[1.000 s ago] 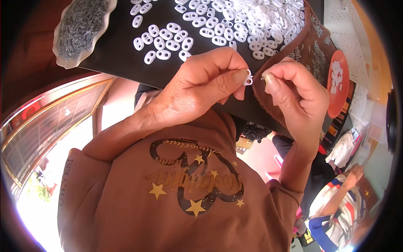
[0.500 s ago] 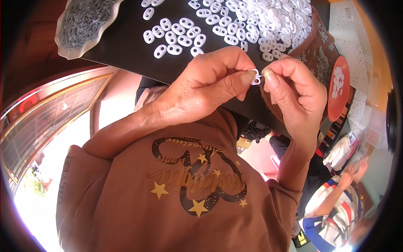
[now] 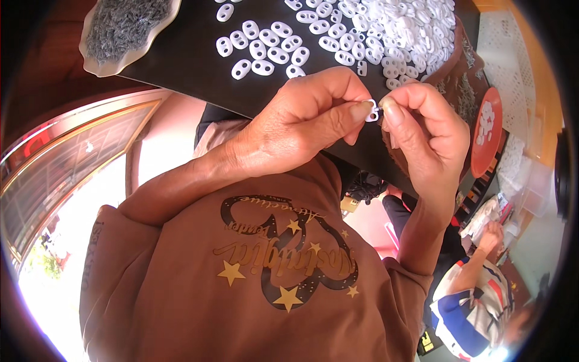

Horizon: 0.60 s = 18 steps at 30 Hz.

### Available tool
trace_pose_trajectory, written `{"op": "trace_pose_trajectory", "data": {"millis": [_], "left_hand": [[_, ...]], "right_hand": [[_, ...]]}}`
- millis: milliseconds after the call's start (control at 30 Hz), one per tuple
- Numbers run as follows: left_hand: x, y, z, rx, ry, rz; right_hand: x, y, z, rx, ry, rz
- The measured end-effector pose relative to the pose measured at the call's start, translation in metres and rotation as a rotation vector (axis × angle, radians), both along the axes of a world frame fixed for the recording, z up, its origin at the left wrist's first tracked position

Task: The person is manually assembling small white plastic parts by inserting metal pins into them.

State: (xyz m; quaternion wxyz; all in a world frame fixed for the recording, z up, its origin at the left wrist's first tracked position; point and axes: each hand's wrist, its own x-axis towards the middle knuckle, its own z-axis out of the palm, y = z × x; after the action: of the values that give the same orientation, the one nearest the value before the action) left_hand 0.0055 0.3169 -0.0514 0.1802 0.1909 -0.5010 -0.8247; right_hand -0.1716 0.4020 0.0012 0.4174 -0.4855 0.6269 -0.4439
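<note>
My left hand [image 3: 316, 114] pinches a small white oval plastic piece with two holes [image 3: 372, 113] between thumb and forefinger. Close against it, the thumb and forefinger of my right hand [image 3: 425, 123] are pressed together at the piece's right end. A tiny dark bit shows between those fingertips, too small to name. Both hands are above the near edge of the black table [image 3: 187, 69]. Beyond them lie several loose white two-holed pieces [image 3: 278, 55], and a large heap of similar white pieces [image 3: 416, 27] rises at the far right.
A cream wavy-edged tray [image 3: 108, 71] at the far left holds many small grey pieces. Brown cloth [image 3: 449, 78] with scattered small metal bits borders the heap. To the right sits a red plate [image 3: 484, 164] with white pieces. Another person [image 3: 473, 301] is at the lower right.
The view has shifted slightly, so the tabletop things appear farther right and higher. My hands keep the same pinch, fingertips close together. The other person's arms have moved.
</note>
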Motion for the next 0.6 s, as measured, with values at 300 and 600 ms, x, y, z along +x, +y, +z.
{"op": "trace_pose_trajectory", "data": {"millis": [300, 600], "left_hand": [[0.001, 0.000, -0.006, -0.020, -0.001, 0.024], [0.005, 0.002, -0.004, 0.018, -0.042, 0.029]], "right_hand": [[0.003, -0.004, -0.010, -0.053, 0.241, 0.012], [0.013, -0.007, -0.017, -0.176, 0.330, 0.038]]}}
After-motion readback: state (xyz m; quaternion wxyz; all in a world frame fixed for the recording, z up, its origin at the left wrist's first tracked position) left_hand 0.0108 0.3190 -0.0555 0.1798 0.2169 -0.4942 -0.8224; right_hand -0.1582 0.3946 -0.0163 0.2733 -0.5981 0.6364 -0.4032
